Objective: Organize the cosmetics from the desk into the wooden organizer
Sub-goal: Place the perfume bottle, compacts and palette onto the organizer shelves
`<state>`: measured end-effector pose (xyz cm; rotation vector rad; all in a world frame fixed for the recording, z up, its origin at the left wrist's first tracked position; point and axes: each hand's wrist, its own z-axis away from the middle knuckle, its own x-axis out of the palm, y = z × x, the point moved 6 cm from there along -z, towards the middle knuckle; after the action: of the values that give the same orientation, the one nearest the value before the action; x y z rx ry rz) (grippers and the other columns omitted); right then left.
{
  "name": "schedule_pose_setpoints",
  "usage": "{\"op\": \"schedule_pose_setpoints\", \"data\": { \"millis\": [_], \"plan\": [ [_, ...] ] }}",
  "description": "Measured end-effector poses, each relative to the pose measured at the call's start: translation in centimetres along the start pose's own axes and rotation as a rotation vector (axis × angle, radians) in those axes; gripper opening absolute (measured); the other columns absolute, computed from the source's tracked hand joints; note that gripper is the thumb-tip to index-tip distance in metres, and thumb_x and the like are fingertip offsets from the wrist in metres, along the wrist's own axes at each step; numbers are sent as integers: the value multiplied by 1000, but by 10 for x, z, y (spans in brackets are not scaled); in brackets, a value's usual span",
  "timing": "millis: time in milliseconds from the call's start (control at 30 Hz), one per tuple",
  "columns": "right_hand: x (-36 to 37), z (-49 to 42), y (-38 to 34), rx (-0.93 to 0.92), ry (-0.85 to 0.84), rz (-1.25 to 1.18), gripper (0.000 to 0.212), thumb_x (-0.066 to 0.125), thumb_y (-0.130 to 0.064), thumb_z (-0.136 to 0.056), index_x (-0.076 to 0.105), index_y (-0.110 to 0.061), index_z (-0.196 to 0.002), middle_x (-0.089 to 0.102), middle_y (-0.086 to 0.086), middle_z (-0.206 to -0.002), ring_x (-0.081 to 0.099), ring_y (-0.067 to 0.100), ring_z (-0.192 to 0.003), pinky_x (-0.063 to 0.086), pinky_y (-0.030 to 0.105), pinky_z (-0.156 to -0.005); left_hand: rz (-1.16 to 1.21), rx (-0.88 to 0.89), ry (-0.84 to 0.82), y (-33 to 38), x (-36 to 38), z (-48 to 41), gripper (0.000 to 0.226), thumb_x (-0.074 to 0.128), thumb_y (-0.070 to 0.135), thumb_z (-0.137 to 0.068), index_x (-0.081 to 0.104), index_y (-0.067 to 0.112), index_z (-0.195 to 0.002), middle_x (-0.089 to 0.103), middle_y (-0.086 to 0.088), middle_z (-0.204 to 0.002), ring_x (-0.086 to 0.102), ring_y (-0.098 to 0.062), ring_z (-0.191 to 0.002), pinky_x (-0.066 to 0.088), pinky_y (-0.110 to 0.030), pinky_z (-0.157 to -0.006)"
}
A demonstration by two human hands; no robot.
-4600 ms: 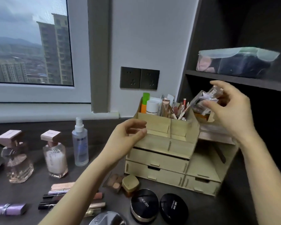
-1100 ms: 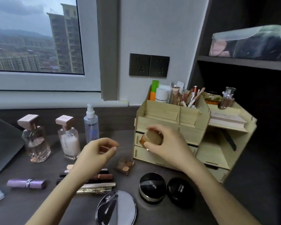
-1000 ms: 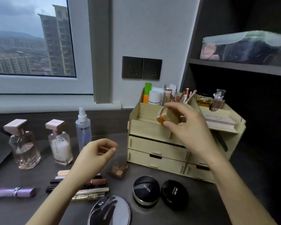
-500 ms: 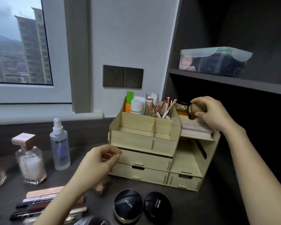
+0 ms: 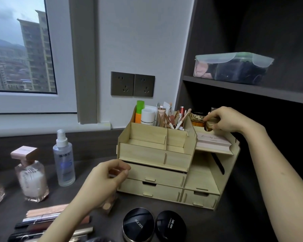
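Observation:
The wooden organizer (image 5: 164,159) stands on the dark desk with drawers below and open bins on top. My right hand (image 5: 224,120) grips a small gold jar (image 5: 210,125) at the organizer's upper right shelf, just above a pink box (image 5: 212,139) and beside another gold jar (image 5: 197,117). My left hand (image 5: 105,180) hovers in front of the drawers with loosely curled fingers and holds nothing. Two black compacts (image 5: 138,224) lie in front of the organizer.
A spray bottle (image 5: 64,161) and a pink-capped perfume bottle (image 5: 31,175) stand at the left. Lipsticks and pencils (image 5: 45,219) lie at the lower left. A small eyeshadow palette (image 5: 108,206) peeks from under my left hand. A dark shelf with a plastic box (image 5: 233,69) overhangs the organizer.
My right hand carried the gold jar from the desk up to the organizer's top right shelf and has lowered it slightly. My left hand has stayed in front of the drawers.

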<state>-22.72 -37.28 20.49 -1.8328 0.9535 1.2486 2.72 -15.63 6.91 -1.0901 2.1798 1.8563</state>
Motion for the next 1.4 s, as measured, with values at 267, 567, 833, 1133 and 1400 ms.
{"op": "schedule_pose_setpoints", "data": {
  "millis": [267,567,833,1133,1400],
  "plan": [
    [5,8,-2,25,41,-21,30,55,2,-86,71,-17,-104,64,4,-117,57,19,-109,46,27,-91,1,9,6,-1,-1,1,12,64,19,-83,69,30,-78,71,-5,-86,67,-16,-77,56,-34,-77],
    [12,25,-23,60,179,430,29,54,-18,-88,65,-18,-115,59,7,-119,49,25,-113,39,38,-97,-26,27,38,2,-13,8,11,64,19,-83,70,28,-81,71,5,-84,64,-5,-78,52,-22,-76],
    [17,88,-106,-307,417,15,21,56,-15,-88,73,-15,-100,69,2,-103,55,25,-101,39,39,-91,-54,-15,79,-8,-35,30,13,63,16,-84,68,27,-79,69,8,-79,64,-11,-81,49,-23,-74],
    [153,174,-179,-639,-501,72,61,67,-43,-78,44,-34,-134,47,-7,-130,43,17,-121,39,32,-98,-96,-151,101,-43,-56,76,6,63,14,-85,68,17,-83,67,5,-79,61,-9,-73,46,-15,-61],
    [200,170,-167,-569,-548,-14,81,74,-46,-70,32,-38,-139,44,-3,-128,45,19,-118,41,31,-94,-43,-164,55,-45,-48,87,6,60,11,-86,66,12,-85,69,4,-80,65,7,-63,44,-4,-57]
  ]
}}
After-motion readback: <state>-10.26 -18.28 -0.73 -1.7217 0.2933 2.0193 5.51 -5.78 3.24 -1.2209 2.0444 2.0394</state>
